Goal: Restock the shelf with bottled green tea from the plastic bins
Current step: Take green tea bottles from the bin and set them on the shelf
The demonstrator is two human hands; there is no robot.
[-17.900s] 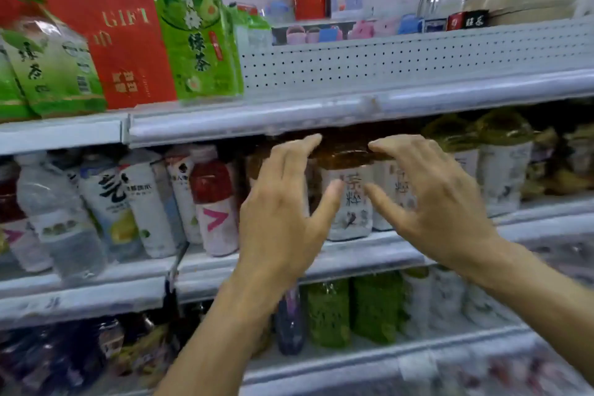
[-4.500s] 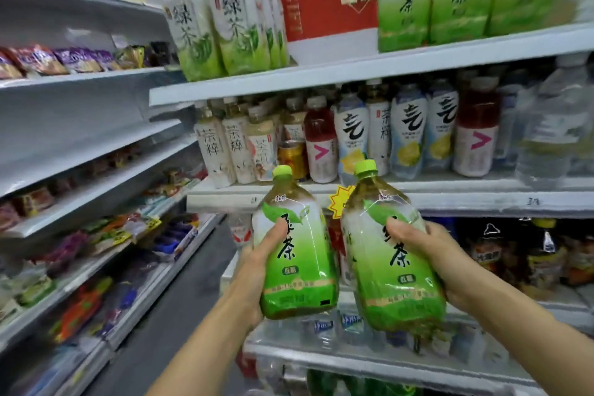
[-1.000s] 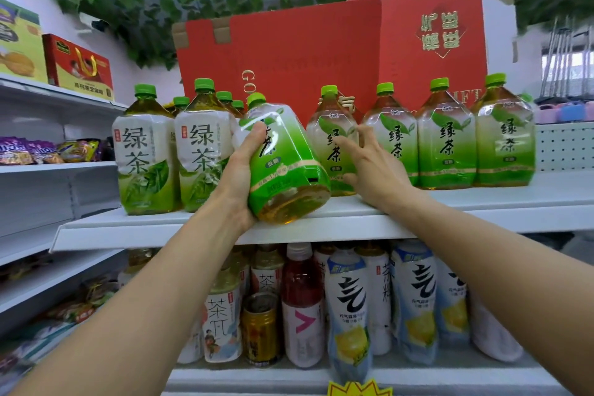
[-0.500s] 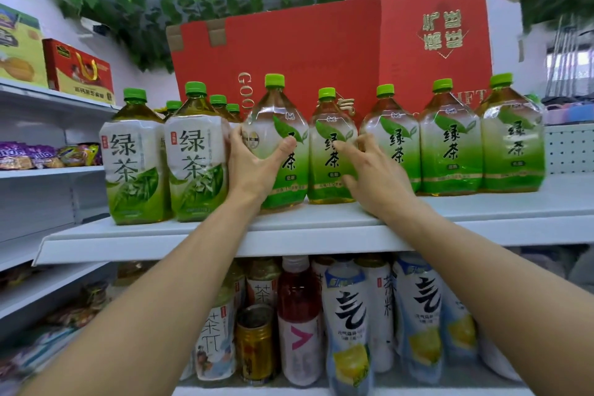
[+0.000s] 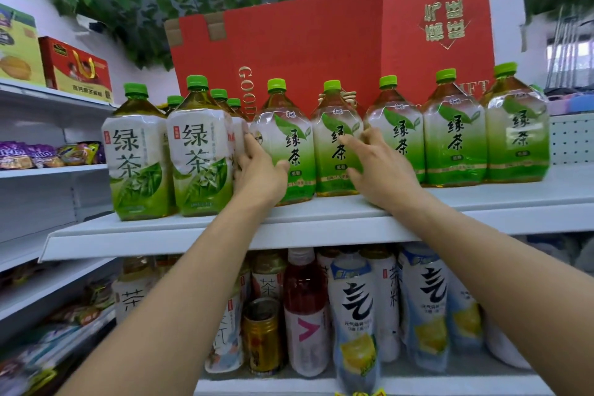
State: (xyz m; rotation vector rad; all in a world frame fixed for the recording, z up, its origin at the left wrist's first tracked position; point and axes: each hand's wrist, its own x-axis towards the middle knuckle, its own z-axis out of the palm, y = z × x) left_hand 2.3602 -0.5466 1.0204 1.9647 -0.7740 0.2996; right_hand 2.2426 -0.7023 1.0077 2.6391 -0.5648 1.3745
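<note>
Shop shelving fills the view, with a red gift carton [image 5: 321,51] standing at the far edge of the white top shelf [image 5: 321,228] and a row of green tea bottles along its front. We have both hands up on that row. Our left hand [image 5: 260,173] grips the bottle on the left [image 5: 289,141], fingers curled round its left flank where it meets a white-labelled tea bottle [image 5: 202,151], thumb pressed on the front label. Our right hand [image 5: 376,170] lies over the gap between the second bottle [image 5: 334,138] and the third bottle [image 5: 398,132], fingers fairly straight and spread, touching both; whether they pinch anything we cannot tell.

We judge these bottles heavy, being large and full to the neck. Their thin plastic walls should give a little under a squeeze, and the glossy shrink labels look slippery. The best hold is likely low on the broad body, palm flat against the label, or round the narrow shoulder under the green cap [image 5: 276,84]. All bottles stand upright, touching their neighbours, near the front edge.
</note>
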